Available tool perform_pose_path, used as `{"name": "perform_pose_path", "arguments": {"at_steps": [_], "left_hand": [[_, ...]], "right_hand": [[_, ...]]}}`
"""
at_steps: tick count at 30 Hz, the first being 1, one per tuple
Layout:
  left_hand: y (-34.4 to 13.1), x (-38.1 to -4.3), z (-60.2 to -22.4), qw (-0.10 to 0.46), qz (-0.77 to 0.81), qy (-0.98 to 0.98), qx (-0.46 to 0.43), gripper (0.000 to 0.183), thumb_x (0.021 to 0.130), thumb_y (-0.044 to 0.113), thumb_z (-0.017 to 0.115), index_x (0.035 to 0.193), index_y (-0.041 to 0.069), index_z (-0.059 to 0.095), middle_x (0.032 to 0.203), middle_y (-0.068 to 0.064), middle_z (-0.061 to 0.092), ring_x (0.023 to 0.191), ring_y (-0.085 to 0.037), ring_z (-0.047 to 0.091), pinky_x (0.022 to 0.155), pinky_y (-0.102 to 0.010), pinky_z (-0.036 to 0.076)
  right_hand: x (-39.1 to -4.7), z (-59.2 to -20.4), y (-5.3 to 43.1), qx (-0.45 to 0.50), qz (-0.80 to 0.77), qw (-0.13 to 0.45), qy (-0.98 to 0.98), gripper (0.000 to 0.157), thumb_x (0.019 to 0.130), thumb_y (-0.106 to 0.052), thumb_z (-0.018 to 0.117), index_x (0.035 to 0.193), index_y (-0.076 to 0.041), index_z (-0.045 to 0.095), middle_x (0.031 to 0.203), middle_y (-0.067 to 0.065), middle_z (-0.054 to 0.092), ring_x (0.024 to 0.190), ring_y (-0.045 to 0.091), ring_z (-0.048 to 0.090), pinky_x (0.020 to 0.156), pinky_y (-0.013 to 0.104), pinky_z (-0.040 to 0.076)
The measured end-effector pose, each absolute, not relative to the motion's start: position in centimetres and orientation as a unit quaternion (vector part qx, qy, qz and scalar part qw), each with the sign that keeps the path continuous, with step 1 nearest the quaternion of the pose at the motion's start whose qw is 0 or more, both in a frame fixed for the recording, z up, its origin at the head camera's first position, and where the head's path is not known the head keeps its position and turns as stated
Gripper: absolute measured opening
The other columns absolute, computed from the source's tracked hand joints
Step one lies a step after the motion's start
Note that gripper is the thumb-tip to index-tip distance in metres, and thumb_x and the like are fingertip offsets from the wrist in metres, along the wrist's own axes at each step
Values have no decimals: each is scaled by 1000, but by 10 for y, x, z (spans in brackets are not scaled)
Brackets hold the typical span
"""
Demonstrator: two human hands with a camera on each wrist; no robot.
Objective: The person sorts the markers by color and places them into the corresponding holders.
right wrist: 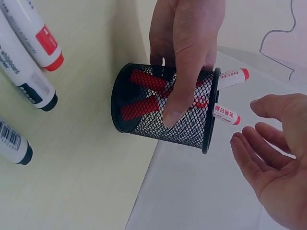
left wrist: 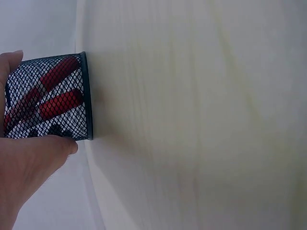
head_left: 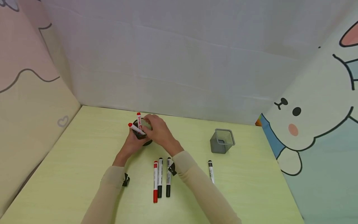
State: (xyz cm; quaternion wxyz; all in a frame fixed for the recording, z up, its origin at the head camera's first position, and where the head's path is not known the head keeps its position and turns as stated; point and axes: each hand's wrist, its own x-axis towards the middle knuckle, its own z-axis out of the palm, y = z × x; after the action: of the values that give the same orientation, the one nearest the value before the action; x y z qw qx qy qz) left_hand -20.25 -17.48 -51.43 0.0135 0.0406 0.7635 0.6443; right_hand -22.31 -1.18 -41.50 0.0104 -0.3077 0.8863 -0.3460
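My left hand (head_left: pixel 133 143) grips a round black mesh pen holder (right wrist: pixel 144 108), thumb and fingers wrapped round its side. Two red-capped whiteboard markers (right wrist: pixel 232 79) stand in it, their upper ends sticking out past the rim; their red lower ends show through the mesh in both wrist views. At the rim is my right hand (right wrist: pixel 283 148), its fingers loosely bent and apart from the markers, holding nothing. In the left wrist view the holder's base (left wrist: pixel 87 96) faces the tabletop, and only part of the left hand (left wrist: pixel 36 158) shows.
A red marker (head_left: pixel 155 182) and two black markers (head_left: pixel 160 178) lie side by side in front of the hands. Another black marker (head_left: pixel 211 171) lies farther right, partly behind my right sleeve. A square grey mesh pen holder (head_left: pixel 219 146) stands at the back right. A wall backs the table.
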Motion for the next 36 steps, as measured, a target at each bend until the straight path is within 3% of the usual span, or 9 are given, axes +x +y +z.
{"name": "perform_pose_path", "arguments": {"at_steps": [11, 18, 36], "left_hand": [[-176, -203, -514, 13, 635, 772, 39, 85, 96, 14, 74, 156, 9, 15, 148, -16, 43, 129, -27, 46, 110, -44, 39], [-177, -202, -513, 16, 634, 773, 24, 88, 96, 16, 75, 155, 6, 11, 152, -22, 39, 134, -34, 44, 113, -51, 37], [-176, -202, -514, 14, 634, 773, 8, 94, 93, 14, 78, 157, 7, 9, 152, -27, 36, 136, -39, 40, 115, -57, 33]], "right_hand": [[-209, -408, 0, -331, -371, -29, 867, 30, 102, -13, 64, 129, 0, 61, 117, 17, 66, 100, 25, 64, 88, 31, 53], [-197, -408, 8, -318, -375, -27, 870, 29, 100, -12, 66, 127, -1, 61, 117, 14, 65, 102, 25, 65, 88, 26, 54], [-169, -423, 26, -285, -369, -15, 884, 31, 99, -13, 69, 125, 1, 62, 114, 14, 66, 97, 28, 68, 80, 29, 56]]}}
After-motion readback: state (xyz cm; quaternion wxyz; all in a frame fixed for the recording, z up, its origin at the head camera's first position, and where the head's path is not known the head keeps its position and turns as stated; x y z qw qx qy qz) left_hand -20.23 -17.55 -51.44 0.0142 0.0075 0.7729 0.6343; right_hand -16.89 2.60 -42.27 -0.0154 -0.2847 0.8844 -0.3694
